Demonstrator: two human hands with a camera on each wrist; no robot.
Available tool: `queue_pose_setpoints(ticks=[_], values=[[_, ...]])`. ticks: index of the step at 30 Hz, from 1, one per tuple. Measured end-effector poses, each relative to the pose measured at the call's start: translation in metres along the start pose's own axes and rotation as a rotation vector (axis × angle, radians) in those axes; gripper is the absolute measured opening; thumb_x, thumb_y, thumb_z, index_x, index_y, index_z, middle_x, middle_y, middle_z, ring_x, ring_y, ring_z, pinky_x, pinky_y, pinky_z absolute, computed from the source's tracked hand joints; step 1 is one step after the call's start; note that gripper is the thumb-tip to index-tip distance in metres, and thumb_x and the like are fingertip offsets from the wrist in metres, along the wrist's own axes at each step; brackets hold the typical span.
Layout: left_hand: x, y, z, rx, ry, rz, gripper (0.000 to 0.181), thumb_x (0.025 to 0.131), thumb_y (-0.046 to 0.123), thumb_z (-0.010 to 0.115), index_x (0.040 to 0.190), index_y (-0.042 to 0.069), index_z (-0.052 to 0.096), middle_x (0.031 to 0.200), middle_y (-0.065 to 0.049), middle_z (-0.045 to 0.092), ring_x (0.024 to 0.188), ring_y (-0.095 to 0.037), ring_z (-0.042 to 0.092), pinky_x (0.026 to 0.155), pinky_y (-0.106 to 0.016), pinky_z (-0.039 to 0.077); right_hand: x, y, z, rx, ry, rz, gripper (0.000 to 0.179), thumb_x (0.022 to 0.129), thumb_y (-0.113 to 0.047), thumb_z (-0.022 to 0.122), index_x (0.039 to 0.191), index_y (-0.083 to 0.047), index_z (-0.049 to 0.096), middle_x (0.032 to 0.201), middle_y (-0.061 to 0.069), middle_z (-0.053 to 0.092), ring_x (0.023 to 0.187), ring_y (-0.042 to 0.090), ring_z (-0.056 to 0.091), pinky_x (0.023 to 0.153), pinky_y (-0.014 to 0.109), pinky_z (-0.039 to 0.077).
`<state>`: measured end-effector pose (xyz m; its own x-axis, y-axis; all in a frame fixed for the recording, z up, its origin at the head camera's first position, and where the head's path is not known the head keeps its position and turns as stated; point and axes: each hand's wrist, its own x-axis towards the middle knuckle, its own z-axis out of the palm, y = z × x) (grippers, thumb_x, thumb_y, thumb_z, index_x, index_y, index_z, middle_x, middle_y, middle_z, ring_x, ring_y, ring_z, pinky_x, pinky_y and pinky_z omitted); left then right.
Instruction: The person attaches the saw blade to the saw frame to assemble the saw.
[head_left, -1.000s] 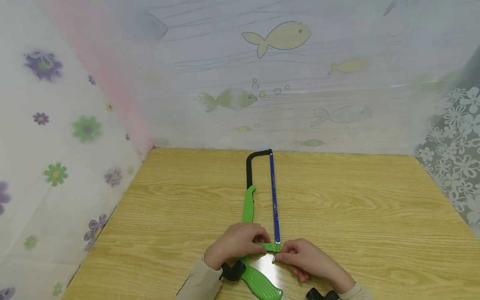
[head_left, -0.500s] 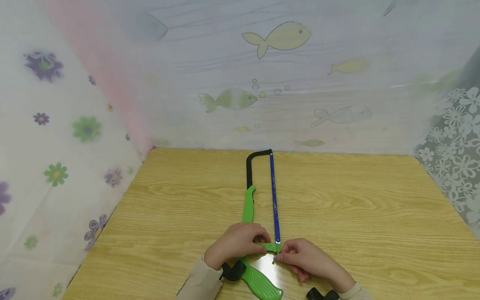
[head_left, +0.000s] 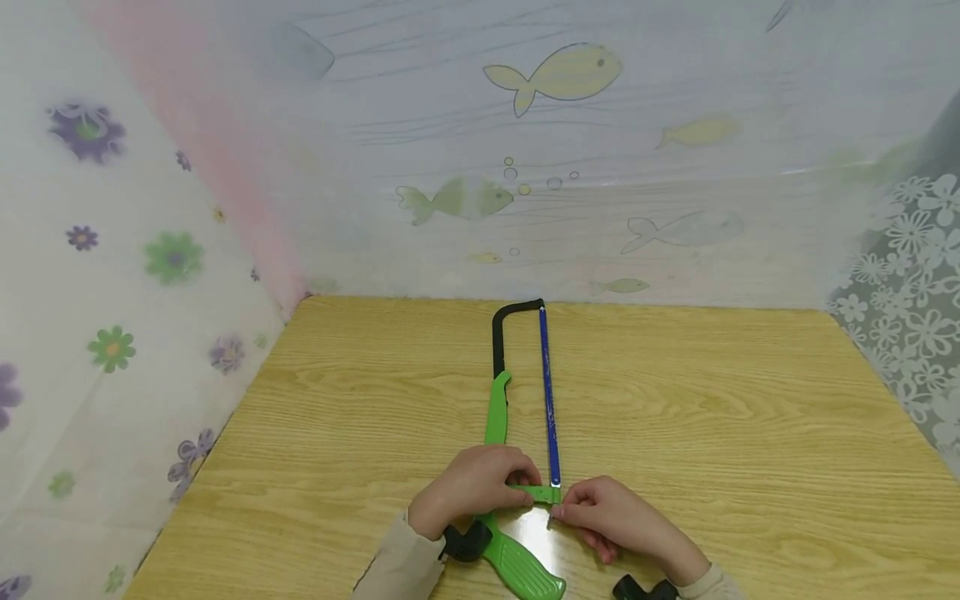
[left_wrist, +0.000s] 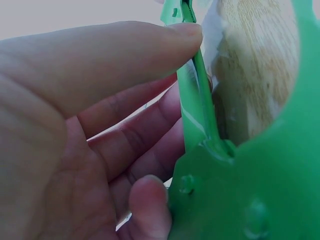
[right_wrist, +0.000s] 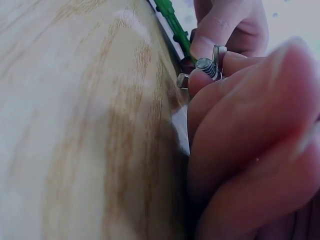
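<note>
A hacksaw with a green-and-black frame [head_left: 496, 408] lies on the wooden table, its blue blade [head_left: 550, 392] on the right side. My left hand [head_left: 480, 482] grips the green arm [head_left: 543, 494] at the blade's near end. In the left wrist view its thumb [left_wrist: 185, 40] presses the arm's edge, with fingers on the other side. Just to the right, my right hand [head_left: 615, 517] pinches a metal wing nut [right_wrist: 218, 56] on a threaded bolt [right_wrist: 205, 65] at that end. Fingertips partly cover the nut.
The green handle [head_left: 525, 568] points toward the near edge of the table [head_left: 712, 400]. A fish-printed sheet [head_left: 450, 133] hangs behind, and a flower-printed one [head_left: 135, 333] stands at the left. Black wrist mounts [head_left: 467, 542] sit on both wrists.
The wing nut has turned slightly in my right fingers, which shift very little. My left hand and the hacksaw stay in place.
</note>
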<state>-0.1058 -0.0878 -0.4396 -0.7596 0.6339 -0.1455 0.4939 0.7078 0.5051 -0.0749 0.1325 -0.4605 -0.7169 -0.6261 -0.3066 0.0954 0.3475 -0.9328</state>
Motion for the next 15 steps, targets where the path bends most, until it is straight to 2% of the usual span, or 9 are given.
queue_pose_setpoints(ticks=[15], values=[[-0.0003, 0.0002, 0.0001, -0.004, 0.001, -0.004, 0.012, 0.078, 0.033, 0.067, 0.09, 0.032, 0.065, 0.08, 0.022, 0.051, 0.069, 0.006, 0.047, 0.061, -0.018, 0.039, 0.0011, -0.0014, 0.0009, -0.03, -0.003, -0.004, 0.037, 0.088, -0.036, 0.053, 0.072, -0.004, 0.058, 0.045, -0.003, 0.044, 0.031, 0.006, 0.036, 0.031, 0.023, 0.034]])
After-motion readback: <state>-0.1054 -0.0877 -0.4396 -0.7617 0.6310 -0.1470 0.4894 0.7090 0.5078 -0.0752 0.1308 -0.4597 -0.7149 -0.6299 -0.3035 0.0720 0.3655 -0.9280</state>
